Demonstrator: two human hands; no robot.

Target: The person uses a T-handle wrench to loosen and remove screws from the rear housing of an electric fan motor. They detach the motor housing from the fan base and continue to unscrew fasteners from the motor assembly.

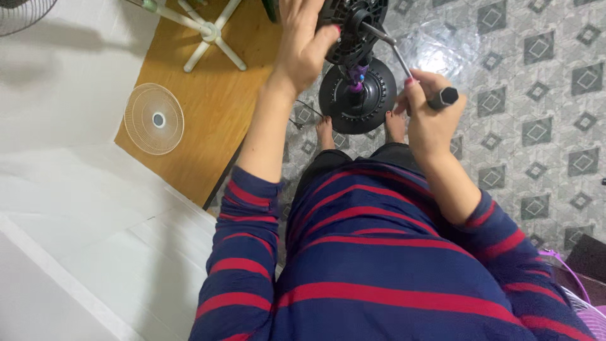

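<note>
Nearest the camera is the person's navy top with red stripes [379,265], its sleeves pushed up on both forearms. At the lower right edge lies part of a pale purple wire guard [581,290], with a dark object just beyond it; what that object is cannot be told.

Further out, the right hand [429,110] is clenched around the black handle of a screwdriver [413,72], whose metal shaft slants up and left into the black fan motor housing [353,28]. The left hand [303,41] grasps that housing from its left side, fingers wrapped over the top and thumb pressed against the plastic. The housing sits at the top of the view, directly above the round black fan base [358,98], with a purple part showing between them. The base rests on the patterned grey tile floor [543,95], and the person's bare feet [325,129] stand touching or just beside its near edge.

To the left, a wooden board [208,107] holds a round cream fan grille [154,119] lying flat and, farther off, a white cross-shaped stand [211,31]. No container shows in view, so nothing can be told of contents.
</note>
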